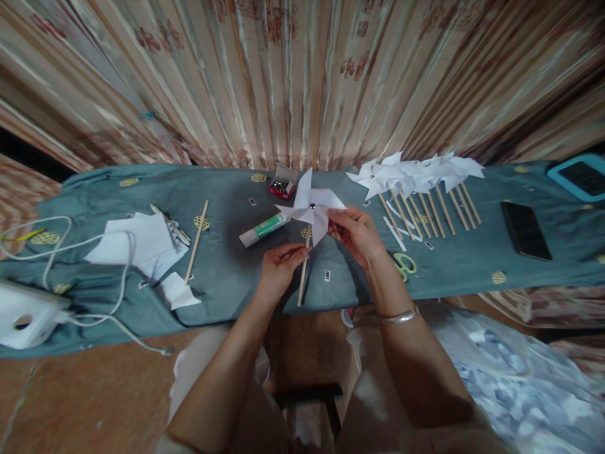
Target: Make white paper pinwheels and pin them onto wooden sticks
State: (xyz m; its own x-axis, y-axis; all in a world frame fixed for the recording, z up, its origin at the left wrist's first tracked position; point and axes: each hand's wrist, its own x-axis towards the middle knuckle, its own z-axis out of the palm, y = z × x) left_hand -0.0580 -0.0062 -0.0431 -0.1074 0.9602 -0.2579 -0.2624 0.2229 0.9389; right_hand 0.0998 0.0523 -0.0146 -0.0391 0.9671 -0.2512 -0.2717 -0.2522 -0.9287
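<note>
A white paper pinwheel [306, 203] with a shiny pin at its centre is held up over the table on a wooden stick [304, 277]. My left hand [282, 268] pinches that stick below the blades. With its fingers closed on the right-hand blade is my right hand [354, 230]; its fingertips are partly behind the paper. Just left of the blades lies a green and white glue stick [265, 229]. A small red box of metal pins [282, 184] stands open behind it.
Several finished pinwheels [416, 173] lie in a row at the back right, near paper strips [393, 233] and green scissors [404, 265]. A phone [525, 230] lies further right. Paper sheets [137, 239], a loose stick [196, 243] and a white cabled device [31, 315] occupy the left.
</note>
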